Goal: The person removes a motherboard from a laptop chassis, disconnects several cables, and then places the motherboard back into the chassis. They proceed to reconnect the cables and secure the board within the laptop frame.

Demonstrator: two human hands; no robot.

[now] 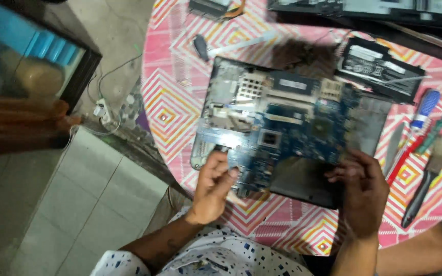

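Blue circuit board fills most of what I'm watching: an opened laptop base (pixel 287 128) lies flat near the middle of a round table (pixel 170 110) covered in pink and orange diamond-patterned cloth, with silver brackets at its left end and a dark bare area along its near edge. My left hand (pixel 213 186) sits at the near left edge, fingers curled together with the thumb closing against them, though I cannot tell what, if anything, they pinch. My right hand (pixel 361 191) grips the near right edge, fingers bent and close together over the dark panel. The whole view is motion-blurred, so small parts on the board are unreadable. A flat battery pack (pixel 379 69) lies beyond, tools (pixel 425 138) lie right, and the top edge cuts off more hardware.
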